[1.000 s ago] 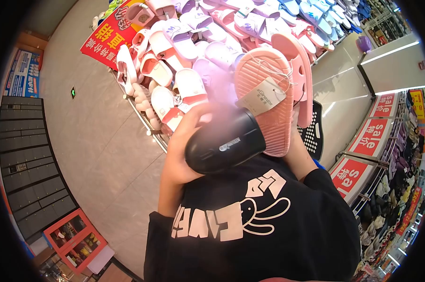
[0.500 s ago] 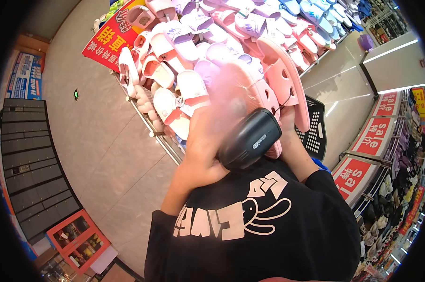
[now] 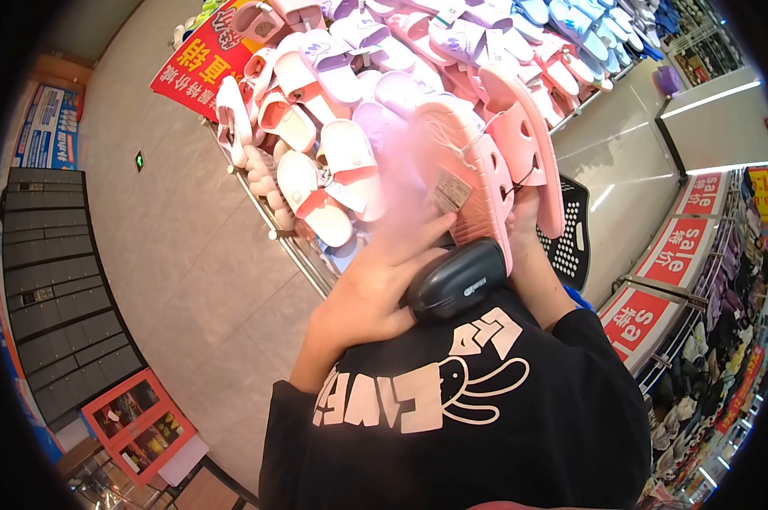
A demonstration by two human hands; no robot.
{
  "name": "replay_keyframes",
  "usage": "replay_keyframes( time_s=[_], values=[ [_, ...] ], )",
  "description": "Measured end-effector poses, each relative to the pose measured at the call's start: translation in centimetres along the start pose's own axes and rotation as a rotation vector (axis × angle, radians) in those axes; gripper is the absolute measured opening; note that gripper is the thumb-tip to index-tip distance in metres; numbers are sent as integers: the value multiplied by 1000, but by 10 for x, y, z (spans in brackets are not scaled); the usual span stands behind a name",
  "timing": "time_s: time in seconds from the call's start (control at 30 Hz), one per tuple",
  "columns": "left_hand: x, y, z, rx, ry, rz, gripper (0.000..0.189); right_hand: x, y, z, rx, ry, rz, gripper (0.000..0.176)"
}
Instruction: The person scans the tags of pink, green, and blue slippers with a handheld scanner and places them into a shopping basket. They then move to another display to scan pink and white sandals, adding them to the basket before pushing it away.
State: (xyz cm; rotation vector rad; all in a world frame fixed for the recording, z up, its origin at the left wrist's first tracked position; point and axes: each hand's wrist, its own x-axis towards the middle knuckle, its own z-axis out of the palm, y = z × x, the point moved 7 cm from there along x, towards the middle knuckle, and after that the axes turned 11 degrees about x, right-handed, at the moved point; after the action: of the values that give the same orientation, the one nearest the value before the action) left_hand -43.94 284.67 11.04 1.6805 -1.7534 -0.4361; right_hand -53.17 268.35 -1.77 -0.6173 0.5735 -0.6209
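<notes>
Head-worn view, facing forward and down, close to slipper [image 3: 477, 161]

Two pink slippers [image 3: 477, 183], one black scanner [image 3: 459, 280], one paper tag [image 3: 450, 191], one black basket [image 3: 571, 242] and three red sale signs [image 3: 677, 248] are showing beside uncountably many heaped slippers [image 3: 333, 144].

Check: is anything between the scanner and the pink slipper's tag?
Nothing visible does. The left hand holds the scanner just under the slipper; its tag faces out uncovered, the fingers ending below it.
</notes>
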Motion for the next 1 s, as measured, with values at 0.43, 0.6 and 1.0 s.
replay_keyframes(
  time_s=[0.43, 0.6, 1.0],
  values=[
    [-33, -36, -1, -274, 148, -486, 63, 8, -9, -22, -104, 66, -26, 49],
    [-20, -30, 6, -340, 147, -530, 60, 6, -15, -32, -150, 84, -32, 49],
    [-25, -37, 34, -438, 72, -552, 58, -16, -13, -66, -219, 246, -70, 50]
  ],
)
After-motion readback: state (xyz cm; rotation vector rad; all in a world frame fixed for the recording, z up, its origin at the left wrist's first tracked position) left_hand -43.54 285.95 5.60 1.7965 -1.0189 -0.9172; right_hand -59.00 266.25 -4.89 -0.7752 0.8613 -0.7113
